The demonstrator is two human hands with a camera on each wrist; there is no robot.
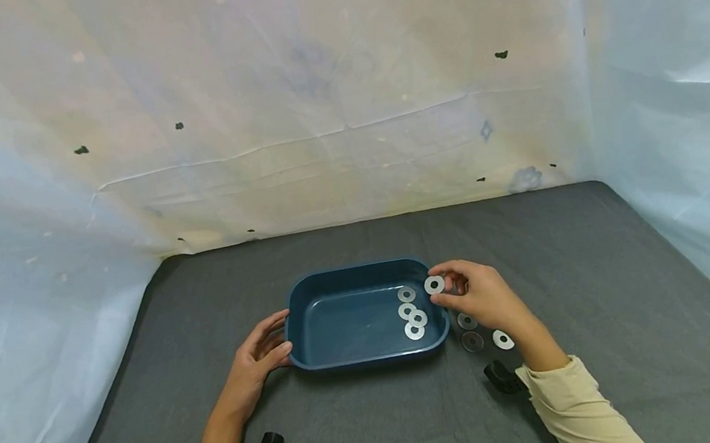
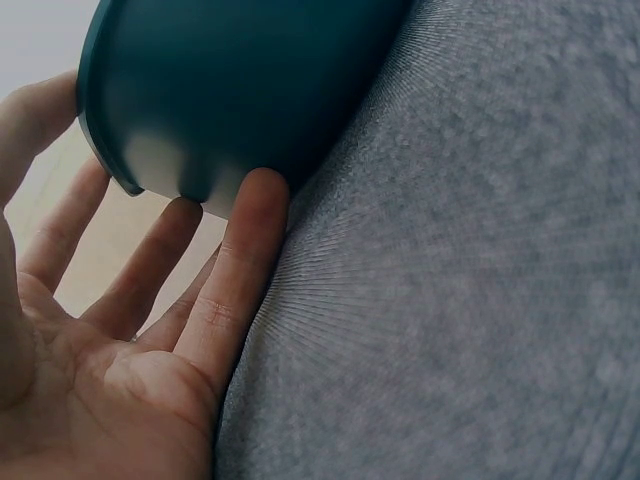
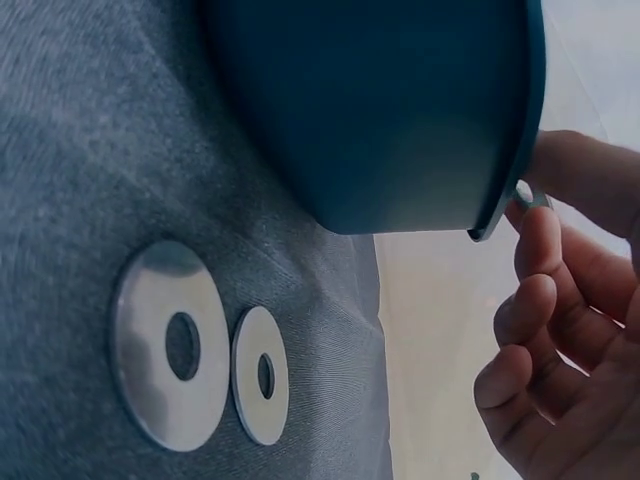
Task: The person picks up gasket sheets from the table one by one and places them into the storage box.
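Observation:
A flat metal washer (image 1: pixel 427 286) is pinched between the thumb and index finger of my right hand (image 1: pixel 482 296), at the right rim of a dark blue tray (image 1: pixel 349 331). In the right wrist view the fingers mostly hide this washer. Several washers (image 1: pixel 419 324) lie inside the tray near its right end, some overlapping. With its fingers spread and fairly straight, my left hand (image 1: pixel 249 363) touches the tray's left end; in the left wrist view the fingertips (image 2: pixel 262 195) rest against the outer wall and rim.
Three more washers lie on the grey cloth beside the tray, under and near my right hand: a shiny one (image 3: pixel 145 350), a duller one (image 1: pixel 474 349) and a bright one (image 1: pixel 509 342). Pale sheeting (image 1: pixel 337 89) hangs behind and along both sides of the table.

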